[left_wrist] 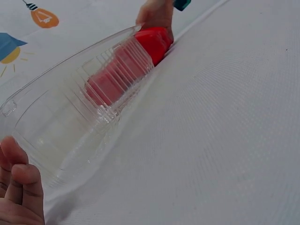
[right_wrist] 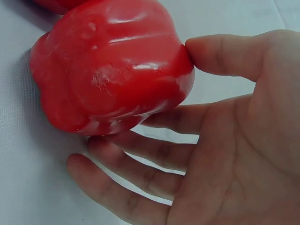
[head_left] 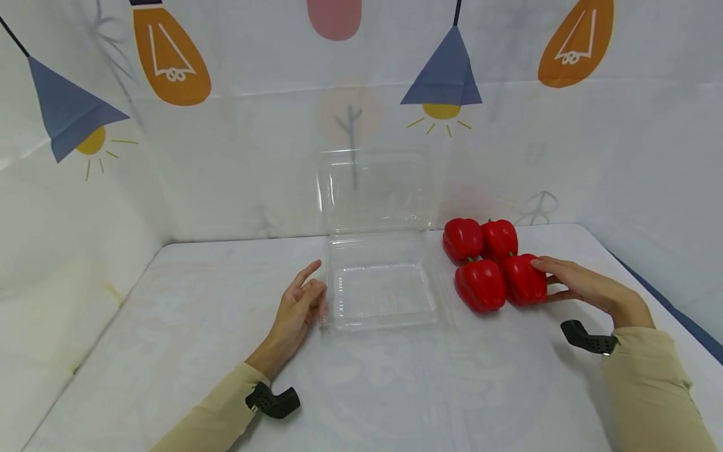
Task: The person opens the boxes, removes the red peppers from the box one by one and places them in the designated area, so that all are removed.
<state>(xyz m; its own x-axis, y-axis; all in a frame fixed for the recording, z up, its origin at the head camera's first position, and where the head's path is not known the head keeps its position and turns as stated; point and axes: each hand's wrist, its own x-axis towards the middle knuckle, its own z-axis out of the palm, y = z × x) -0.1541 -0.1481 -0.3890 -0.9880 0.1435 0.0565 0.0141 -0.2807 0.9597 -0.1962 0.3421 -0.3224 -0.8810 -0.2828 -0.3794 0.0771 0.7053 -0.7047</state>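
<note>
A clear plastic clamshell box (head_left: 386,324) stands on the table with its lid (head_left: 375,229) raised at the back. Beside the box's left edge is my left hand (head_left: 296,311), index finger extended and the others loosely bent; whether it touches the box is hard to tell. My right hand (head_left: 590,287) has its thumb and fingers around the front right red bell pepper (head_left: 525,280). In the right wrist view, the thumb tip meets one side of that pepper (right_wrist: 112,65) and the fingers reach along the other. The pepper appears to rest on the table.
More red bell peppers (head_left: 480,285) sit close together against the held one, just right of the box. A white cloth covers the table (head_left: 361,389). Behind it hangs a white curtain (head_left: 254,157) printed with lamps and bulbs.
</note>
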